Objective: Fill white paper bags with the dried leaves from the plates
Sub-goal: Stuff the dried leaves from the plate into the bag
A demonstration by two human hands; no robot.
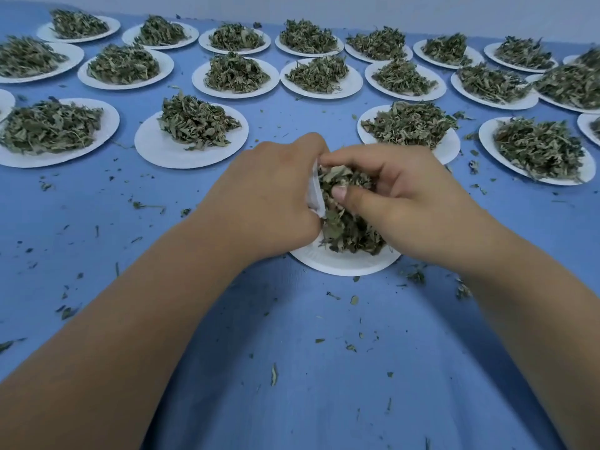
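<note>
Two hands were bunched together over the nearest plate, which sat in the middle of the blue surface, close to the person. The left hand had its fingers curled round a white paper bag. Honestly, only a thin strip of the bag's edge peeked out between the two hands, so I couldn't tell how full it was. The right hand was pressed right up against the left one. Its fingers and thumb were bent round a clump of dried leaves, gripping them right at the bag's edge. Whether those leaves were actually inside the mouth of the bag, no idea, because the hands covered that bit. More of the same pile lay on the plate under the hands, reaching toward its near rim.

Farther out, loads of other plates ran in rows from left to right. Each one had its own heap of leaves, and the rows went all the way to the far edge by the pale wall. Leaf crumbs were scattered all over the surface, between the forearms and out on both sides of them.
</note>
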